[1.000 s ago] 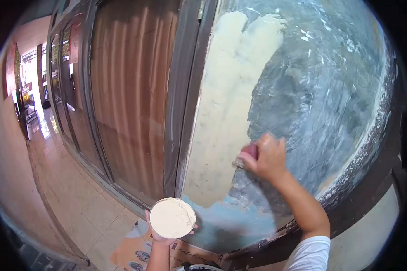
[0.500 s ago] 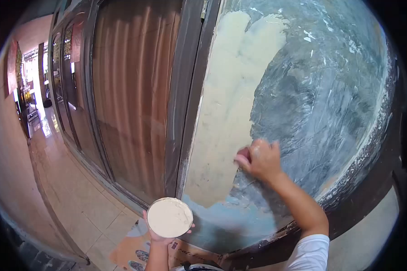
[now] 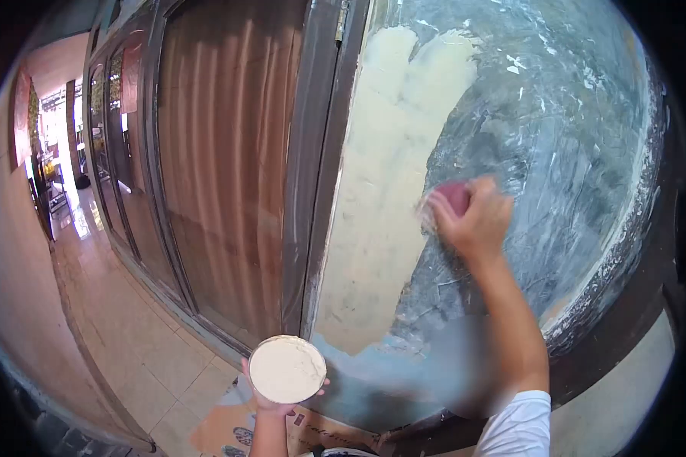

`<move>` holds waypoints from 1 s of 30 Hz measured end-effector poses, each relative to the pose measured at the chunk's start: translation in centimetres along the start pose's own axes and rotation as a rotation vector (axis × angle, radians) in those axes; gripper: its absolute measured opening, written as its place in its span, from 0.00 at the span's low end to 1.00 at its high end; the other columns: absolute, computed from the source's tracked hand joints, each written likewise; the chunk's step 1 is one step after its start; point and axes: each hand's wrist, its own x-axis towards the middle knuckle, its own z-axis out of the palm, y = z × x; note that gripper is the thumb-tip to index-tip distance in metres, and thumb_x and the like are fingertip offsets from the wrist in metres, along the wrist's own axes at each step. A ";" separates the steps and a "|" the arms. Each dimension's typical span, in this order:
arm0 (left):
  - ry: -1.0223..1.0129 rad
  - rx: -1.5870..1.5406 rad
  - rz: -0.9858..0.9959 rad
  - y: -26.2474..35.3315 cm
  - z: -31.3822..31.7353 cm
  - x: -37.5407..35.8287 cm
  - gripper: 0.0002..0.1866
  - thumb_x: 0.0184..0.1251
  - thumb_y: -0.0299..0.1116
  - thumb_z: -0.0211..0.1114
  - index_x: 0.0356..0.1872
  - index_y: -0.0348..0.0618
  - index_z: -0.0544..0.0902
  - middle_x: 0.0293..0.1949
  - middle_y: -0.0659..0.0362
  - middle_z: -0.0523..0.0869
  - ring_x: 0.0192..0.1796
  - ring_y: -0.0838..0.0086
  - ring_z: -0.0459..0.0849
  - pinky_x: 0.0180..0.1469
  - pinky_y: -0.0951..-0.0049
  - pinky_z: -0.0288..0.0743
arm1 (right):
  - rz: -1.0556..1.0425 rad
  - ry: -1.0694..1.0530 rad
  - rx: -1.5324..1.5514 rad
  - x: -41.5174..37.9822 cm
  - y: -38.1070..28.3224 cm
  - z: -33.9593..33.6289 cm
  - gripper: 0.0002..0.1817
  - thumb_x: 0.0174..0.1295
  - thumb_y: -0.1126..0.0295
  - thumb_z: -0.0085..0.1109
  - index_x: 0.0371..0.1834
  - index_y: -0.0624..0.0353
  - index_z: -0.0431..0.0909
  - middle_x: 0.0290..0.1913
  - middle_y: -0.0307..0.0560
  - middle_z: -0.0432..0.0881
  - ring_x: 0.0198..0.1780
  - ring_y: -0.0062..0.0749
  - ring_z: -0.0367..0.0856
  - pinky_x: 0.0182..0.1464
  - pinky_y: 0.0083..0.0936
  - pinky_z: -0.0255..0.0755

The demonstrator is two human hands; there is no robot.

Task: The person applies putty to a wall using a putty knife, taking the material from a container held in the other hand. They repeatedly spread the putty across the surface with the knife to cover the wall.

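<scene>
In the right half of the frame, the right hand [image 3: 480, 217] grips a reddish tool [image 3: 453, 199], its thumb on the near face and its fingers bent around the far side; the tool's outer edge is blurred, at the border between a cream coating [image 3: 377, 175] and the bare grey wall [image 3: 556, 167]. Whether that edge touches the wall cannot be told. The right forearm slants up from a white sleeve [image 3: 517, 426] at the lower right. At the bottom, left of the middle, the left hand [image 3: 270, 400] supports a round container [image 3: 287, 369] from beneath, its fingertips showing at both sides of the rim; the container is full of cream paste [image 3: 282, 371] with a rough patch toward its right side. The cream coating runs as a tall band down the centre, beside a dark frame [image 3: 309, 175], and ends in two rounded lobes near the top. Below the band, pale blue patches [image 3: 389, 377] show on the wall. A glass panel [image 3: 225, 167] with a brown curtain behind it fills the upper left of centre. At the lower left lies a tiled floor [image 3: 141, 358], and an orange printed sheet [image 3: 221, 430] is partly visible under the left forearm.
</scene>
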 end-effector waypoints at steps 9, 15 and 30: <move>-0.026 -0.086 0.043 0.1 0.4 -0.6 0.65 0.58 0.90 0.43 0.82 0.42 0.60 0.71 0.25 0.70 0.62 0.11 0.74 0.55 0.19 0.78 | -0.286 -0.345 0.141 -8.1 -3.6 -0.5 0.28 0.56 0.43 0.75 0.41 0.53 0.74 0.41 0.47 0.78 0.38 0.43 0.75 0.41 0.45 0.60; -0.019 -0.059 0.030 0.3 0.5 0.3 0.65 0.58 0.90 0.43 0.82 0.43 0.60 0.71 0.25 0.70 0.62 0.12 0.74 0.55 0.18 0.78 | 0.036 0.027 -0.009 1.8 1.4 -1.0 0.32 0.55 0.45 0.79 0.45 0.56 0.70 0.40 0.46 0.77 0.38 0.45 0.76 0.41 0.41 0.61; -0.020 -0.063 -0.026 1.3 -0.9 0.2 0.64 0.58 0.89 0.45 0.83 0.47 0.58 0.75 0.27 0.67 0.63 0.10 0.71 0.57 0.14 0.73 | 0.032 0.070 0.000 -0.3 -0.3 -0.3 0.34 0.55 0.45 0.79 0.48 0.58 0.71 0.43 0.49 0.77 0.42 0.49 0.77 0.42 0.47 0.62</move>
